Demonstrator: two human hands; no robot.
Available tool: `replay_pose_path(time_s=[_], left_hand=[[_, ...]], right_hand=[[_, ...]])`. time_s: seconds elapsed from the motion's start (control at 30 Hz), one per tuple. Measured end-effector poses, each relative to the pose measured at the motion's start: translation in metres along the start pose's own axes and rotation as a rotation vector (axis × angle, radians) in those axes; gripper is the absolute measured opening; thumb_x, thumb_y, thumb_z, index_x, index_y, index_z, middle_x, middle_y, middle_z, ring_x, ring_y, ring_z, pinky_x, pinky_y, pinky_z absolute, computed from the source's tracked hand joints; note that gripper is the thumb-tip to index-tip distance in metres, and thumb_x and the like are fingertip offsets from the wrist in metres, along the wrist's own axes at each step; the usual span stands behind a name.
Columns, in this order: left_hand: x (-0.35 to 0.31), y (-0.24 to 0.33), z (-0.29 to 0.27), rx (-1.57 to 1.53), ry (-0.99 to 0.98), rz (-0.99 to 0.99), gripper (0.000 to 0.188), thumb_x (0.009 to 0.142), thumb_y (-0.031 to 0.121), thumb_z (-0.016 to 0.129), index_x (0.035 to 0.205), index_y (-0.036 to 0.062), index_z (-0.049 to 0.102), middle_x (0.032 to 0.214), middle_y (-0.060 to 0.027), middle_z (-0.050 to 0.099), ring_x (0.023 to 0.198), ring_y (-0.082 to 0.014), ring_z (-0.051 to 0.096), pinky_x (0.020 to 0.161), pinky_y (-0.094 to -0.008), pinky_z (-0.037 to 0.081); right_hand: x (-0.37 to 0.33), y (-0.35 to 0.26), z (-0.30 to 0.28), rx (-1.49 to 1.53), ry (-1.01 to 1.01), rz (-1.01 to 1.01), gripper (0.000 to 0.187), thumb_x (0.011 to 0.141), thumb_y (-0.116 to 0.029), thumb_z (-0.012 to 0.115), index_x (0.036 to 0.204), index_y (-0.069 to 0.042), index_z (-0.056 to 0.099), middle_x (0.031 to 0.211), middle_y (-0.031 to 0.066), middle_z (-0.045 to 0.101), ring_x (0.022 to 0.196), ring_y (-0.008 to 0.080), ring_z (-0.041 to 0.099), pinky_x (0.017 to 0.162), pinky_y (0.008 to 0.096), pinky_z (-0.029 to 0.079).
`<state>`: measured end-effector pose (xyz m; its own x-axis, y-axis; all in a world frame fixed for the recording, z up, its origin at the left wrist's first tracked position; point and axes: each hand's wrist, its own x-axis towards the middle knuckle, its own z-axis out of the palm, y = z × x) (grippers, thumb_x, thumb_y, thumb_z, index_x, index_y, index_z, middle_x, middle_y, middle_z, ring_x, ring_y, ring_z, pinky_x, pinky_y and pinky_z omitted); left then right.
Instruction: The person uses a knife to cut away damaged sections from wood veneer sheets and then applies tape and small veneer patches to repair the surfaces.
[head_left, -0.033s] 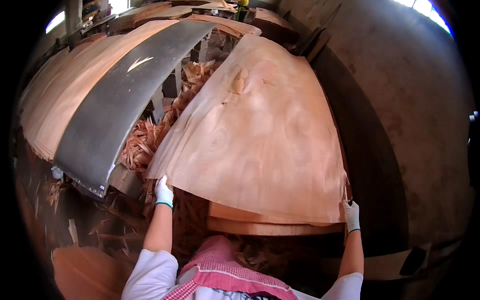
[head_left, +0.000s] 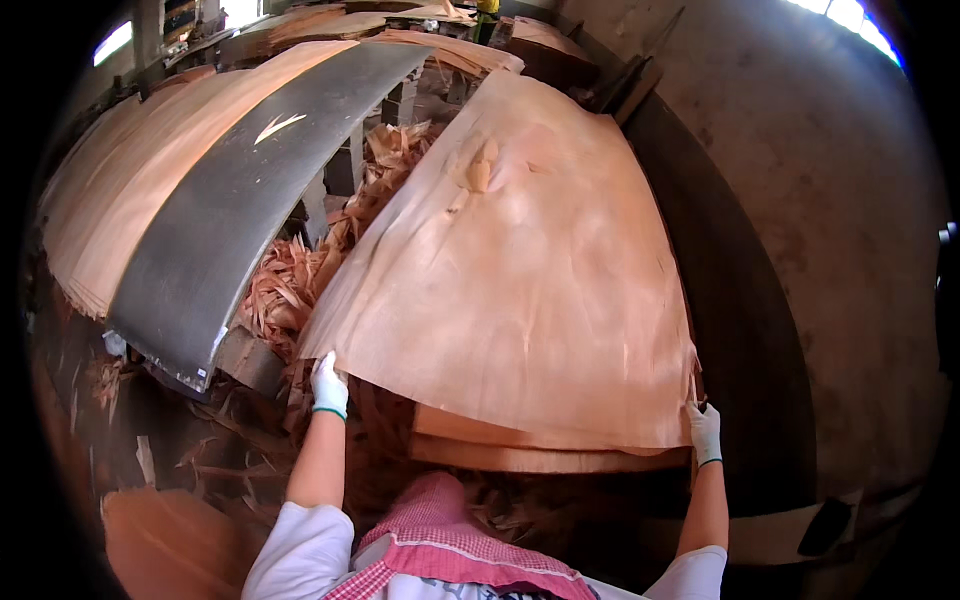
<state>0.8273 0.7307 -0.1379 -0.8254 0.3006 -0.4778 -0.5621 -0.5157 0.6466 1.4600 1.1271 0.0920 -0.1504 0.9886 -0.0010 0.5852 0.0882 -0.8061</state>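
A large, thin sheet of reddish-tan wood veneer point(head_left: 520, 270) stretches away in front of me, with a knot-like patch near its far end. My left hand point(head_left: 329, 384), in a white glove with a green cuff, pinches its near left corner. At the near right corner, my right hand point(head_left: 704, 431) grips the edge in a matching glove; its fingertips are partly hidden. The sheet's near edge hangs between my hands, lifted off a stack of veneer point(head_left: 540, 459) that shows below it.
To the left lies a long dark board point(head_left: 250, 190), with more stacked veneer sheets point(head_left: 150, 190) beyond it. Torn veneer scraps point(head_left: 280, 295) fill the gap beside my sheet and litter the floor. A bare wall point(head_left: 800, 200) rises along the right, with a dark panel point(head_left: 730, 290) at its foot.
The veneer sheet's surface has rippled and its near left part has shifted slightly right. Both hands keep their hold in nearly the same places.
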Motion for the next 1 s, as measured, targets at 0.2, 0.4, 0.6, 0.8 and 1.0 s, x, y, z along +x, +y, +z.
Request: replay_pose_path(time_s=[0.2,0.4,0.6,0.8,1.0], left_hand=[[0.002,-0.022,0.006,-0.067,0.067,0.079,0.028,0.088,0.019,0.067,0.113,0.0133,0.058,0.108,-0.0008,0.061,0.097,-0.0149,0.058,0.077,-0.0297,0.050],[-0.040,-0.098,0.084,0.104,0.187,0.109,0.032,0.087,0.011,0.063,0.118,0.0142,0.055,0.108,-0.0009,0.058,0.091,-0.0155,0.057,0.078,-0.0303,0.049],[-0.044,-0.139,0.101,0.143,0.221,0.136,0.045,0.087,0.012,0.062,0.130,0.0155,0.048,0.114,0.0005,0.056,0.099,-0.0154,0.056,0.080,-0.0298,0.046],[-0.082,-0.214,0.113,0.172,0.345,0.181,0.052,0.086,0.012,0.064,0.135,0.0159,0.046,0.116,-0.0016,0.056,0.092,-0.0158,0.055,0.074,-0.0303,0.046],[-0.108,-0.305,0.130,0.266,0.435,0.164,0.053,0.086,0.012,0.065,0.136,0.0095,0.046,0.114,-0.0053,0.057,0.082,-0.0137,0.050,0.065,-0.0291,0.044]], right_hand=[[0.071,0.037,-0.046,-0.139,-0.018,-0.095,0.020,0.089,-0.020,0.064,0.077,-0.005,0.061,0.066,-0.0059,0.052,0.060,0.0051,0.045,0.051,0.0255,0.037],[0.109,0.064,-0.094,-0.309,0.052,-0.033,0.022,0.086,-0.020,0.065,0.076,0.000,0.059,0.064,0.0009,0.055,0.061,0.0098,0.048,0.056,0.0301,0.040],[0.157,0.112,-0.100,-0.429,0.082,-0.088,0.024,0.086,-0.021,0.065,0.079,0.002,0.059,0.065,0.0079,0.058,0.060,0.0159,0.052,0.058,0.0344,0.043],[0.182,0.160,-0.109,-0.536,0.036,-0.025,0.025,0.089,-0.022,0.063,0.089,0.003,0.059,0.077,0.0145,0.062,0.068,0.0244,0.057,0.064,0.0374,0.046],[0.220,0.231,-0.132,-0.621,0.046,0.007,0.032,0.091,-0.026,0.060,0.105,0.003,0.060,0.096,0.0209,0.066,0.090,0.0363,0.063,0.078,0.0433,0.049]])
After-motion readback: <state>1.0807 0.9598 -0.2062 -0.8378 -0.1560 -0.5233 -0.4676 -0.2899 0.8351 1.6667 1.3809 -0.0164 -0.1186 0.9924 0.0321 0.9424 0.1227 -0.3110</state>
